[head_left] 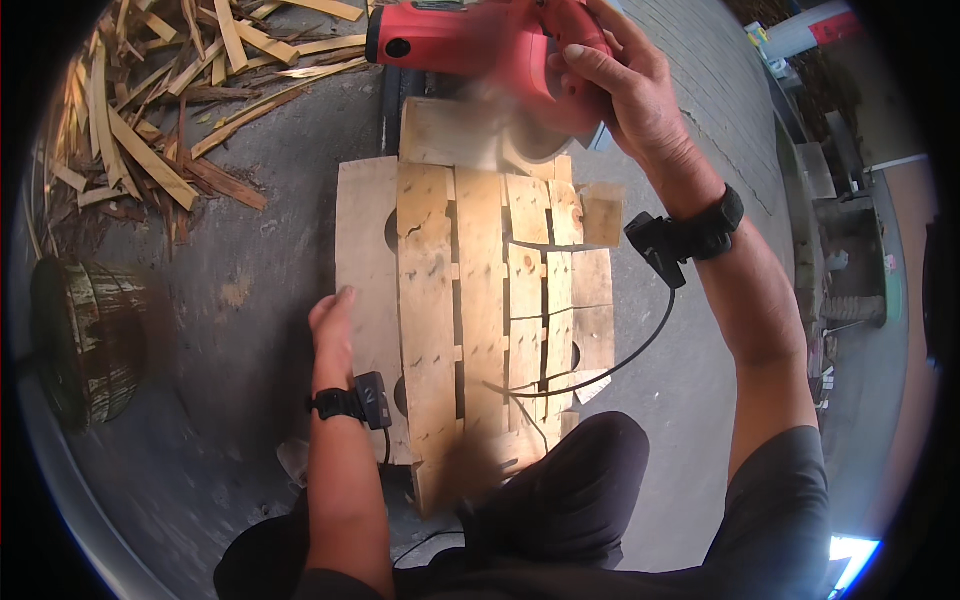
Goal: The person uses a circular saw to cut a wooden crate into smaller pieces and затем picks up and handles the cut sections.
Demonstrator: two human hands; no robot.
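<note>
My right hand grips a red circular saw at the top, over the far end of a wooden pallet; the saw's blade area is blurred. The pallet is made of pale slats with gaps and dark marks. My left hand holds the left edge of its wide, pale side board, fingers curled at the edge and partly hidden. Black devices with cables are strapped on both wrists. A short board lies crosswise beyond the slats, below the saw.
A heap of split wood strips lies at the upper left on the grey concrete floor. A weathered wooden drum stands at the left. Along the far right is a ledge with assorted objects. My dark-clad knee is beside the pallet's near end.
</note>
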